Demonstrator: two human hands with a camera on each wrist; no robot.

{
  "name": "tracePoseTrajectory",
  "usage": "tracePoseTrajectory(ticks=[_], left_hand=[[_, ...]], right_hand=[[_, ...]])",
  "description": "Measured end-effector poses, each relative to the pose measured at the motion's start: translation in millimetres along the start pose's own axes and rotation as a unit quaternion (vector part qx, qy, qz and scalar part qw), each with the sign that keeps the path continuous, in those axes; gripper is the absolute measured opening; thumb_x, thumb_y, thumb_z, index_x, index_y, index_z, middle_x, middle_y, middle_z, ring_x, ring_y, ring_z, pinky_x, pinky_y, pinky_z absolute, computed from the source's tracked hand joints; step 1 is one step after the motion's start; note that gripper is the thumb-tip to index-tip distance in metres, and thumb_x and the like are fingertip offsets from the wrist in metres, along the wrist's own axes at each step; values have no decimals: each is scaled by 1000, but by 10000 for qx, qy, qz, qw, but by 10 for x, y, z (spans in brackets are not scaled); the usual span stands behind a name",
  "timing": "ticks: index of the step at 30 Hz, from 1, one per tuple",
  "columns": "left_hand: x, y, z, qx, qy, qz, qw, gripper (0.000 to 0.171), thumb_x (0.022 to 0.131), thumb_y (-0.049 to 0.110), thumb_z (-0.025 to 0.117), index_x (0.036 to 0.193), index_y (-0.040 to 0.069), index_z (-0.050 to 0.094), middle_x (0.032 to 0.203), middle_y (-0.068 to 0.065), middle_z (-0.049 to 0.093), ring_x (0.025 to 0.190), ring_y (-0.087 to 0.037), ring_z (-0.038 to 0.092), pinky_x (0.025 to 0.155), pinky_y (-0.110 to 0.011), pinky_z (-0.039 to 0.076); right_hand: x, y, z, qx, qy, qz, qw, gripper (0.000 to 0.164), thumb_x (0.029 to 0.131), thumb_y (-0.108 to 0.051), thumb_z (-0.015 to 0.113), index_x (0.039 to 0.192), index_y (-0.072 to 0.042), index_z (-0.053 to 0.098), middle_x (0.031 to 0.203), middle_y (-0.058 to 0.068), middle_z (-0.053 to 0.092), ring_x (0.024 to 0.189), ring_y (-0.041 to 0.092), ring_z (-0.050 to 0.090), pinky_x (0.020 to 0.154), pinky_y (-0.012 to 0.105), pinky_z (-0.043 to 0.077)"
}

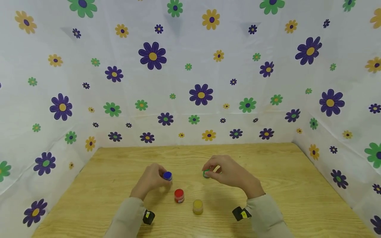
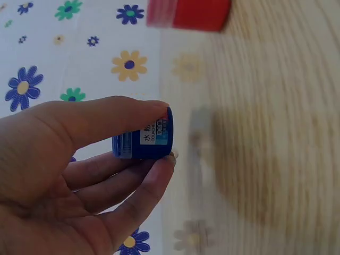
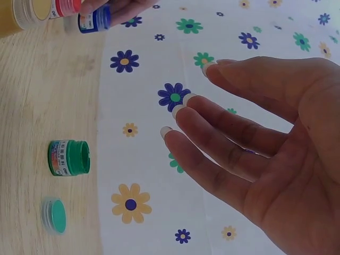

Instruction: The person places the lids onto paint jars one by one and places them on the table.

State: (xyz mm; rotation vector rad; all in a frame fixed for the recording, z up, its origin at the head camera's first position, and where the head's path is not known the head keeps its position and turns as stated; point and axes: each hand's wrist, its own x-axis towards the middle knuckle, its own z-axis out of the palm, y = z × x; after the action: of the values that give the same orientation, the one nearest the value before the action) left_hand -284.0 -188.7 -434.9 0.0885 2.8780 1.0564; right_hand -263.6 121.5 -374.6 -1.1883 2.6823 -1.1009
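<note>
A small blue paint jar (image 2: 159, 139) with a printed label is gripped by my left hand (image 1: 152, 179), thumb on one side and fingers on the other, close over the table. My right hand (image 3: 255, 133) holds nothing; its fingers are loosely bent and apart from the thumb. In the head view that hand (image 1: 227, 170) overlaps a green paint jar (image 3: 69, 158). The right wrist view shows this jar standing uncapped on the table. Beside it lies a round cap (image 3: 54, 215) with a green face and a clear rim.
A red paint jar (image 1: 179, 195) and a yellow paint jar (image 1: 197, 207) stand on the wooden table (image 1: 119, 162) between my forearms, nearer to me. A white flower-patterned cloth (image 1: 190, 79) hangs behind the table and along both sides. Small black devices (image 1: 148, 217) sit at both wrists.
</note>
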Motion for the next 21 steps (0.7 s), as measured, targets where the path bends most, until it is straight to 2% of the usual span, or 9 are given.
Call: tracePoseTrajectory(ticks=[10,17,21], left_hand=[[153,-55,36,-26,-176,-207,9996,30,75,9,91,97,-1,74,98,-11,74,90,-22,68,82,-39,60],[167,-34,51,-129,-241,-355,9990,34,76,8,90,103,-4,71,102,-14,73,91,-23,68,75,-35,60],[155,-14,34,2,-345,-348,9988,46,75,8,90,112,-6,67,107,-17,71,92,-24,68,75,-36,61]], right_hand=[[-9,25,-10,48,-17,66,10000,11,99,-13,70,106,-9,77,98,-1,72,89,10,66,80,28,61],[-21,40,-34,58,-55,154,9999,13,99,-12,69,108,-6,76,99,0,72,89,10,66,80,24,59],[-27,52,-49,45,-43,205,9998,13,99,-10,68,109,-8,77,101,1,72,90,11,67,80,24,59]])
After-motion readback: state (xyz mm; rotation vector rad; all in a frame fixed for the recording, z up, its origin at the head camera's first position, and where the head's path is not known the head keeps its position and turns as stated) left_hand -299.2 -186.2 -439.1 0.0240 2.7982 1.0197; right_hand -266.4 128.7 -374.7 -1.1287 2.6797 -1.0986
